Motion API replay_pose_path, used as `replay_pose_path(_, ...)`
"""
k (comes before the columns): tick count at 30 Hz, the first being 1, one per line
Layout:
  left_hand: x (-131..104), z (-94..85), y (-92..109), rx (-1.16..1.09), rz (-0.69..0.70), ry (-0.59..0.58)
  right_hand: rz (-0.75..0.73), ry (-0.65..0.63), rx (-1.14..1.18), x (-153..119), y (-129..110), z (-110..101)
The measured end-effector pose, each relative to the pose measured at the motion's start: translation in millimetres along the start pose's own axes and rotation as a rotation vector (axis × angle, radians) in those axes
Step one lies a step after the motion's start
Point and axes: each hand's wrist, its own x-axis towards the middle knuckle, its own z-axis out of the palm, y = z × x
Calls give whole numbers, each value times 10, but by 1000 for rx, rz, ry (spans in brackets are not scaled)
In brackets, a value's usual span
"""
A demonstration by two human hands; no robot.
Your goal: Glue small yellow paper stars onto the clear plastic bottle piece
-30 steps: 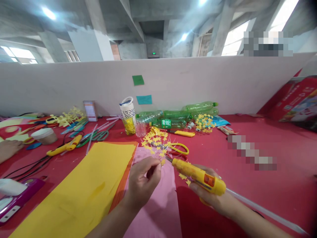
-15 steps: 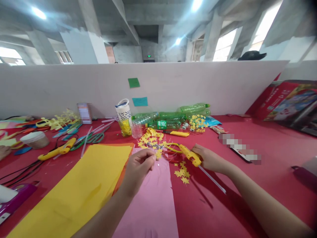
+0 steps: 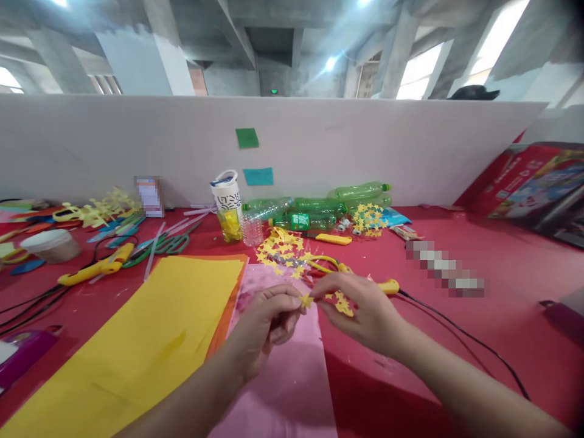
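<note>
Over the pink sheet (image 3: 292, 377), my left hand (image 3: 269, 316) pinches a small yellow star (image 3: 306, 300) between thumb and fingertips. The fingertips of my right hand (image 3: 360, 310) touch the star's right side, thumb and forefinger closed in on it. Beneath and behind my right hand lie more yellow stars (image 3: 343, 303). A yellow glue gun (image 3: 387, 286) rests on the red table behind that hand, mostly hidden, with its black cord running right. Beyond my hands is a pile of yellow stars (image 3: 280, 246) with clear film.
Yellow sheets (image 3: 137, 340) lie at the left, beside another yellow glue gun (image 3: 98, 267) and green scissors (image 3: 176, 244). Green bottles (image 3: 319, 207), a white-topped cup (image 3: 227, 207) and a yellow cutter (image 3: 334, 239) stand or lie at the back. A red box (image 3: 533, 182) is at right.
My right hand has let go of the glue gun, now lying on the table, and has moved left to the star. My left hand has moved slightly right and down. The view has tilted down.
</note>
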Motion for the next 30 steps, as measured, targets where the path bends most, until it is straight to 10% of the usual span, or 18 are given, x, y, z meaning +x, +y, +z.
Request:
replay_pose_path(12,-10,-32,-131,-31,-98,-37,1,30,62,-13,-34,167)
replay_pose_path(18,-102,-213,128,860,546,364,106,156,-105,12,-32,20)
replay_pose_path(23,-79,-374,107,1349,708,300,84,119,-163,76,-67,-14)
replay_pose_path(30,-15,-377,-57,1407,851,364,58,92,-110,73,-88,170)
